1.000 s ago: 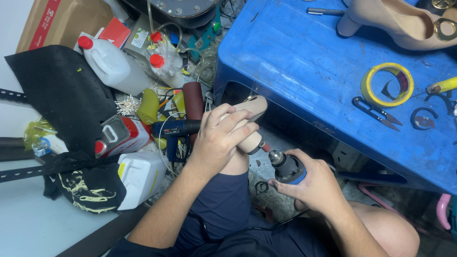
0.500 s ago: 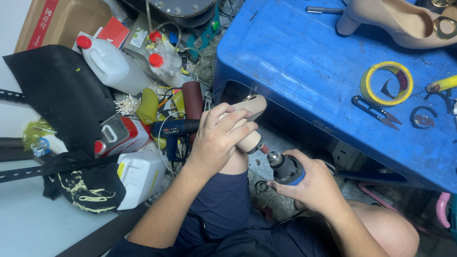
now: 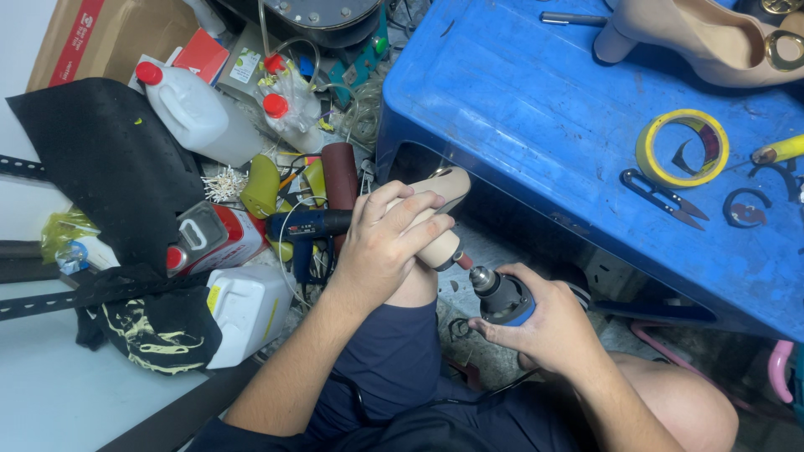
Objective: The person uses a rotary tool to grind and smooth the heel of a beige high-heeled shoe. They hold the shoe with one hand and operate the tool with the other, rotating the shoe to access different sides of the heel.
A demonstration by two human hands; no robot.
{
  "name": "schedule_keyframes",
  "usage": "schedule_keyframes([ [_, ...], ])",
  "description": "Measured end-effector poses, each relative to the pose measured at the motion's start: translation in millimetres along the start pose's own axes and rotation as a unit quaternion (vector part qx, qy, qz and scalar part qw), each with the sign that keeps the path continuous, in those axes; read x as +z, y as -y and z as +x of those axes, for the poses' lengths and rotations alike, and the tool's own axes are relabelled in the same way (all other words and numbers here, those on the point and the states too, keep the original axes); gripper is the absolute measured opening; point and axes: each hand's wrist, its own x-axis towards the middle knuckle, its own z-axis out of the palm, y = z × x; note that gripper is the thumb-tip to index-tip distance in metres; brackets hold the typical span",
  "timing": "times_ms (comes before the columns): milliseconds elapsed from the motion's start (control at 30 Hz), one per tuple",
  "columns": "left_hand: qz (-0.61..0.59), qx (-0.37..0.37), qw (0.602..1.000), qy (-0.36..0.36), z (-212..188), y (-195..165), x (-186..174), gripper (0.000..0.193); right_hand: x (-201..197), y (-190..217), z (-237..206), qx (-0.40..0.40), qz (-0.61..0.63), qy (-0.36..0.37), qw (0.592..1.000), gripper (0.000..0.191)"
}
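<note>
A cramped shoe-repair workshop; solvent jugs (image 3: 199,113) crowd the floor; tape roll (image 3: 682,147), snips (image 3: 663,197) and a beige heeled shoe (image 3: 712,42) lie on the blue worktop (image 3: 536,117).

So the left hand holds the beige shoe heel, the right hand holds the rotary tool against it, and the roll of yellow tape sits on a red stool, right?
Not quite: the stool is blue, not red, as the head view shows. The rest stands: the left hand holds the beige shoe heel, the right hand holds the rotary tool against it, and the roll of yellow tape sits on that stool.
</note>
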Motion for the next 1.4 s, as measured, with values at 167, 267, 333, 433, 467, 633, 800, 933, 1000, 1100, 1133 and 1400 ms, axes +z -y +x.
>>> schedule_keyframes([
  [167, -0.004, 0.004, 1.000, 0.002, 1, 4, -1, 0.038, 2, -6, 1, -0.241, 0.019, -0.087, 0.967, 0.065],
  [267, -0.023, 0.018, 1.000, 0.003, 7, 11, -2, 0.046, -3, -15, -1, -0.008, 0.091, -0.016, 0.996, 0.067],
  [333, -0.048, 0.024, 0.999, 0.010, 14, 18, -3, 0.051, -11, -23, 0, -0.108, 0.100, -0.065, 0.987, 0.063],
  [433, -0.047, 0.054, 0.997, -0.007, 26, 19, 2, 0.063, -23, -36, 0, -0.108, 0.110, -0.098, 0.983, 0.062],
  [467, -0.062, 0.046, 0.997, -0.017, 31, 17, 7, 0.062, -28, -41, -1, -0.080, 0.112, -0.102, 0.985, 0.061],
  [633, -0.105, 0.010, 0.994, -0.024, 64, 5, 29, 0.066, -47, -68, 5, -0.138, 0.100, -0.171, 0.970, 0.065],
  [800, -0.033, 0.075, 0.995, 0.049, 102, -5, 46, 0.065, -69, -93, 13, -0.115, 0.084, -0.175, 0.974, 0.071],
  [933, 0.078, 0.098, 0.988, 0.086, 124, -10, 59, 0.059, -76, -111, 25, -0.094, 0.127, -0.159, 0.975, 0.072],
  [1000, 0.104, 0.102, 0.983, 0.115, 129, -13, 67, 0.058, -73, -118, 31, -0.106, 0.141, -0.167, 0.970, 0.071],
  [1100, 0.082, 0.110, 0.984, 0.115, 130, -15, 78, 0.061, -69, -124, 37, -0.138, 0.144, -0.181, 0.963, 0.068],
  [1133, 0.064, 0.116, 0.985, 0.109, 128, -16, 81, 0.062, -68, -125, 36, -0.154, 0.138, -0.184, 0.961, 0.068],
  [1400, 0.023, 0.186, 0.976, 0.108, 100, -9, 97, 0.030, -71, -108, 37, -0.086, 0.106, -0.119, 0.984, 0.066],
])
